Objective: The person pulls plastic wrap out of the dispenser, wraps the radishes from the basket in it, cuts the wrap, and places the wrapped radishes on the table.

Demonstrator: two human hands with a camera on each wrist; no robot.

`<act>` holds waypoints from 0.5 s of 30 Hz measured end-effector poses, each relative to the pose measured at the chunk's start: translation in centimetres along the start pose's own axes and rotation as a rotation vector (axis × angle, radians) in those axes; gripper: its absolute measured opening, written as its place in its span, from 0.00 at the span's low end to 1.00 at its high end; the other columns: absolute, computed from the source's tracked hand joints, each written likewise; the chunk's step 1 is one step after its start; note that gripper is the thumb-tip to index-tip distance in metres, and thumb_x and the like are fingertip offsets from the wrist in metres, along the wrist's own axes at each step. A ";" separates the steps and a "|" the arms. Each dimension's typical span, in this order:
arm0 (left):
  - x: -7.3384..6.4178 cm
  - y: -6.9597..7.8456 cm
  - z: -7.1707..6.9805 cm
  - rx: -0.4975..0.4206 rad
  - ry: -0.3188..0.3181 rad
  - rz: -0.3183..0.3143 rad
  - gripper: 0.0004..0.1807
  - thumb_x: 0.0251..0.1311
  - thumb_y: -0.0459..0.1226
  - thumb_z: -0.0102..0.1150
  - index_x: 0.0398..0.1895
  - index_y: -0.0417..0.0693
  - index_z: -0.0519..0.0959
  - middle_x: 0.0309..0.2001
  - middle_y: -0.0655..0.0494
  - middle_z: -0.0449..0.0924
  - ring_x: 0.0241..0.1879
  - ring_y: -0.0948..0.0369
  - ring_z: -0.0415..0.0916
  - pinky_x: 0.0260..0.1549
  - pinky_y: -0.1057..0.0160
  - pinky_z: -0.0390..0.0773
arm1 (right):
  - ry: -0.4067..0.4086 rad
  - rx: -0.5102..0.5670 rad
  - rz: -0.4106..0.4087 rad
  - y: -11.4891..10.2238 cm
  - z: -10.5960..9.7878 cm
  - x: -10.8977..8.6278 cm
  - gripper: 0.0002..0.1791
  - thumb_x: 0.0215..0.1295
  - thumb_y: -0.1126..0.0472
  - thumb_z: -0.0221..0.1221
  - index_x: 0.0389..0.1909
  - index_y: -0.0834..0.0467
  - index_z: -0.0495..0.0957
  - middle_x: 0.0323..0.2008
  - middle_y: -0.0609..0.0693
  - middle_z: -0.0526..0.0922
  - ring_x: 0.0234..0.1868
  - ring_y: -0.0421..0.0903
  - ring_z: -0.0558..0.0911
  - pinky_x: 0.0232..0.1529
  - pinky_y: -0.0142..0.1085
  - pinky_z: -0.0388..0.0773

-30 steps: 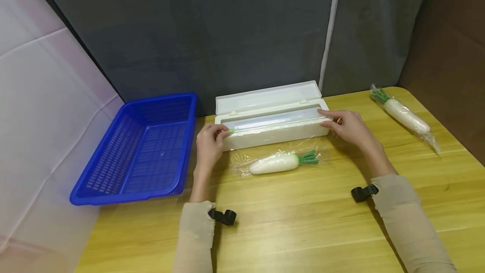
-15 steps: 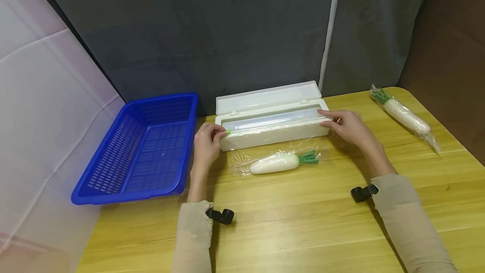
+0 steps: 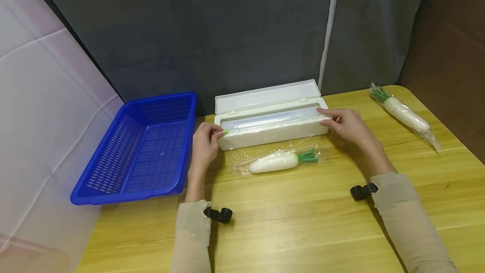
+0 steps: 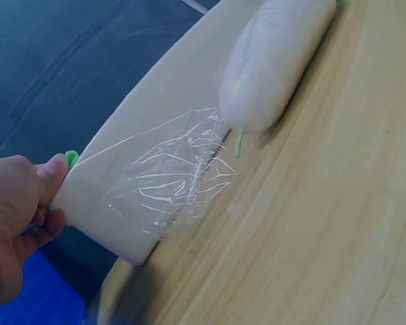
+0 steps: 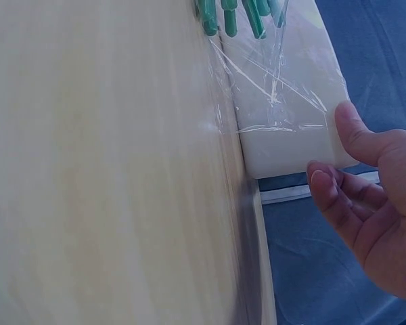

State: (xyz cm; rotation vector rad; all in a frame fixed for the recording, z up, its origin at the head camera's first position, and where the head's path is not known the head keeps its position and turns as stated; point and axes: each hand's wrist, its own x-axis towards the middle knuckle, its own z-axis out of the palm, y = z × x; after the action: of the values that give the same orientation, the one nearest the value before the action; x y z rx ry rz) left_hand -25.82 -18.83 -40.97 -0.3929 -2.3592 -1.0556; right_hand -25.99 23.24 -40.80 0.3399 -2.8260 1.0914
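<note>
A white cling film dispenser (image 3: 273,135) stands at the back of the table, its lid (image 3: 267,97) tipped up behind and a film roll (image 3: 270,119) inside. My left hand (image 3: 204,144) is at its left corner, thumb against the green slider (image 4: 72,158), fingers curled under the end. With thumb and fingers, my right hand (image 3: 350,126) grips the dispenser's right end. In front lies a white radish (image 3: 274,162) with green stalks (image 5: 230,17), under clear film (image 4: 166,183) whose crinkled ends spread out both sides and overlap the dispenser's front in the wrist views.
A blue perforated basket (image 3: 176,186) stands left of the dispenser. Toward the table's right edge lies another radish (image 3: 406,113), wrapped in film with twisted ends. A dark grey cloth (image 3: 212,33) hangs behind the table.
My left hand and the green slider have moved a little left, to the dispenser's left corner. The right hand keeps its grip, and the radishes lie still.
</note>
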 end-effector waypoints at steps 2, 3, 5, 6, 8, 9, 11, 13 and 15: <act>0.0 -0.1 0.0 -0.003 0.000 -0.001 0.02 0.60 0.25 0.66 0.32 0.34 0.82 0.35 0.41 0.78 0.33 0.49 0.75 0.34 0.58 0.73 | -0.001 -0.001 0.001 0.0 0.0 0.0 0.25 0.71 0.53 0.63 0.68 0.47 0.75 0.23 0.54 0.77 0.22 0.49 0.75 0.22 0.36 0.69; 0.0 -0.1 0.0 -0.004 0.001 -0.001 0.02 0.60 0.25 0.66 0.32 0.35 0.82 0.35 0.41 0.78 0.33 0.49 0.75 0.34 0.58 0.73 | -0.001 -0.002 0.002 0.0 0.0 0.0 0.25 0.71 0.53 0.63 0.68 0.47 0.75 0.23 0.54 0.77 0.22 0.49 0.75 0.22 0.36 0.69; 0.0 -0.2 0.0 -0.006 0.005 0.001 0.02 0.60 0.25 0.66 0.32 0.35 0.82 0.35 0.41 0.78 0.33 0.49 0.75 0.34 0.59 0.73 | 0.002 -0.004 -0.003 0.0 0.0 0.0 0.25 0.71 0.53 0.63 0.68 0.47 0.75 0.23 0.54 0.77 0.22 0.49 0.75 0.22 0.36 0.69; 0.0 -0.2 0.0 -0.004 0.009 0.005 0.02 0.60 0.25 0.66 0.31 0.36 0.82 0.34 0.41 0.78 0.32 0.50 0.75 0.34 0.59 0.73 | 0.004 -0.005 -0.005 0.0 0.0 0.0 0.25 0.70 0.53 0.63 0.68 0.47 0.75 0.22 0.54 0.77 0.22 0.49 0.75 0.22 0.35 0.69; -0.1 -0.3 0.0 -0.003 0.016 0.013 0.02 0.59 0.24 0.66 0.31 0.36 0.82 0.34 0.42 0.78 0.32 0.50 0.75 0.33 0.59 0.73 | 0.007 -0.006 -0.009 0.0 0.0 0.1 0.25 0.70 0.53 0.63 0.67 0.48 0.75 0.22 0.54 0.77 0.22 0.48 0.75 0.22 0.35 0.69; -0.1 -0.3 0.0 -0.004 0.019 0.019 0.02 0.59 0.24 0.66 0.31 0.36 0.82 0.34 0.42 0.78 0.32 0.50 0.75 0.33 0.59 0.73 | 0.008 -0.006 -0.009 0.0 0.0 0.0 0.25 0.70 0.53 0.63 0.67 0.48 0.76 0.22 0.54 0.77 0.22 0.48 0.75 0.22 0.35 0.69; -0.1 -0.4 0.0 -0.002 0.021 0.032 0.02 0.59 0.24 0.66 0.31 0.36 0.82 0.34 0.41 0.78 0.32 0.50 0.75 0.33 0.59 0.73 | 0.007 -0.006 -0.009 0.0 0.0 0.0 0.25 0.70 0.53 0.63 0.68 0.47 0.75 0.22 0.54 0.76 0.22 0.48 0.75 0.22 0.35 0.69; -0.1 -0.5 0.0 -0.005 0.017 0.041 0.02 0.59 0.24 0.65 0.32 0.35 0.81 0.34 0.41 0.78 0.32 0.49 0.74 0.34 0.58 0.73 | 0.005 -0.005 -0.007 0.0 0.0 0.0 0.25 0.71 0.53 0.63 0.68 0.47 0.75 0.22 0.54 0.76 0.22 0.48 0.75 0.22 0.36 0.69; -0.2 -0.7 -0.1 -0.002 0.020 0.050 0.02 0.60 0.24 0.64 0.33 0.34 0.80 0.34 0.40 0.77 0.32 0.49 0.75 0.34 0.58 0.73 | 0.002 0.000 -0.005 0.0 0.0 0.0 0.25 0.71 0.52 0.63 0.68 0.47 0.75 0.22 0.54 0.77 0.22 0.48 0.75 0.22 0.35 0.69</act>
State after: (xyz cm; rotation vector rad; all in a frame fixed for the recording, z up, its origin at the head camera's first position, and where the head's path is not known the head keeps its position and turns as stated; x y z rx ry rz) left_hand -25.99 -19.39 -41.46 -0.4374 -2.3190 -1.0338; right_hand -25.98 23.24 -40.77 0.3448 -2.8221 1.0896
